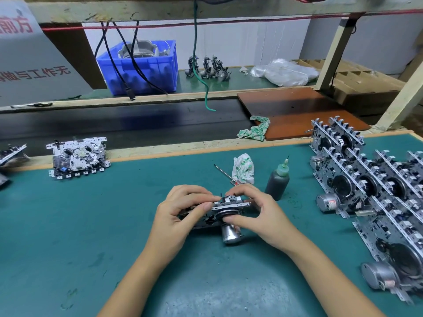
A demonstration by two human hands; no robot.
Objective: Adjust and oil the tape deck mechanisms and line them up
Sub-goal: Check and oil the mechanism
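Both hands are holding one tape deck mechanism [219, 213] in the middle of the green surface [114, 225]; the left hand [180, 216] grips its left end with curled fingers, thumb on the near side; the right hand [256, 213] pinches its top with bent fingers and its thumb lies by the round wheel; the part's shiny motor [231, 234] sticks out toward the person, and it looks like it touches the surface.

Just behind the right hand stands a dark oil bottle [277, 183] with a green tip; a screwdriver [225, 175] lies next to it, beside a crumpled white and green rag [243, 168].

On the right side, many more mechanisms [370, 191] stand on edge in rows, close together; far left, near the back edge of the surface, another mechanism [79, 157] lies flat.

Behind the surface runs a dark belt [114, 124]; a second rag [254, 129] lies on a brown board [297, 110]; a blue crate [139, 67] sits on the far shelf.
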